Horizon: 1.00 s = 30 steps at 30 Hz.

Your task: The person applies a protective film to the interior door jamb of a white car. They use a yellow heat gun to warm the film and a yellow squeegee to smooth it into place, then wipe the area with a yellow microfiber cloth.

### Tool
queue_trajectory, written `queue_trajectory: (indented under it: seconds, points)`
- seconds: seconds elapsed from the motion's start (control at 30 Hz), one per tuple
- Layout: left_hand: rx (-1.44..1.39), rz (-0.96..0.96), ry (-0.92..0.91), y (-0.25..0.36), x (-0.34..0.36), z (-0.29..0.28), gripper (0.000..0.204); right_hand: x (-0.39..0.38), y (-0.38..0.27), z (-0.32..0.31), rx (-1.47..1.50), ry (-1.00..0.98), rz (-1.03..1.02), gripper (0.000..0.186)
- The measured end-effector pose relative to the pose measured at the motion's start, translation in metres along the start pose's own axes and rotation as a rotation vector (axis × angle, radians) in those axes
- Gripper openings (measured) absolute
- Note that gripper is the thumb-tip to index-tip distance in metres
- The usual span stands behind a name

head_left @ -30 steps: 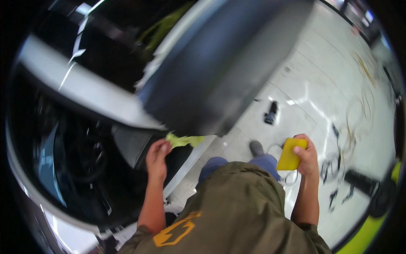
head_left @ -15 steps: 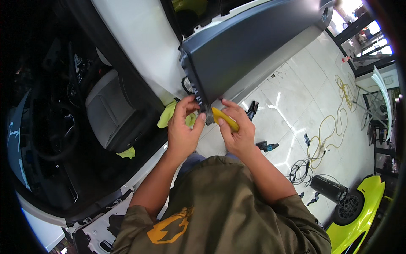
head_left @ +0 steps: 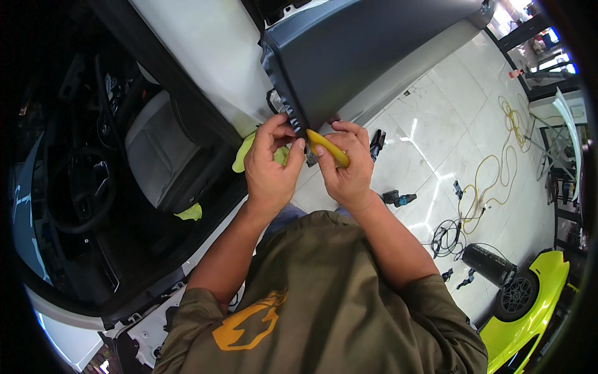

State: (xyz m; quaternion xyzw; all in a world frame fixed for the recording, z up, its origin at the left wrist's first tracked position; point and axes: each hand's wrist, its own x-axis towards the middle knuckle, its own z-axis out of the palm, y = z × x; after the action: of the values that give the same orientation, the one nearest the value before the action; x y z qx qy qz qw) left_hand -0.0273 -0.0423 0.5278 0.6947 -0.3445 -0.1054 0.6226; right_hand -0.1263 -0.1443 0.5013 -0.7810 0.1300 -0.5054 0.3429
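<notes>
Change: both hands now meet at the near corner of the dark panel (head_left: 367, 56); a second ago they were well apart. Right hand (head_left: 347, 174) grips the yellow pad (head_left: 332, 151), tip at the corner, so edge work looks underway. Left hand (head_left: 271, 174) curls beside the rippled edge (head_left: 288, 103); can't tell if it's pinching. Green cloth (head_left: 242, 159) shows behind it.

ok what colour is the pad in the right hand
The pad is yellow, clearest in the head view.

Grey car seat (head_left: 156, 149) at left; black cylinder (head_left: 487, 265) on tiled floor (head_left: 461, 93), beside wheel (head_left: 517, 295) of lime-green car (head_left: 542, 305).
</notes>
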Motion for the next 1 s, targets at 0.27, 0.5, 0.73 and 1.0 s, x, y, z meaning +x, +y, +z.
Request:
queue_trajectory:
  seconds: [0.27, 0.5, 0.73, 1.0]
  points:
    - [-0.034, -0.031, -0.029, 0.0, 0.001, -0.001, 0.035, 0.003, 0.005, -0.003, -0.018, -0.037, -0.003, 0.021]
    - [-0.015, -0.043, -0.082, -0.002, 0.005, -0.007, 0.032, 0.008, 0.007, -0.004, -0.037, -0.073, -0.061, 0.022]
    - [-0.115, -0.082, -0.142, -0.002, 0.006, -0.011, 0.034, 0.004, 0.006, -0.008, 0.108, -0.006, -0.068, 0.019]
    - [-0.142, -0.044, -0.11, 0.0, 0.009, -0.007, 0.037, 0.003, 0.003, 0.0, 0.0, 0.013, -0.029, 0.017]
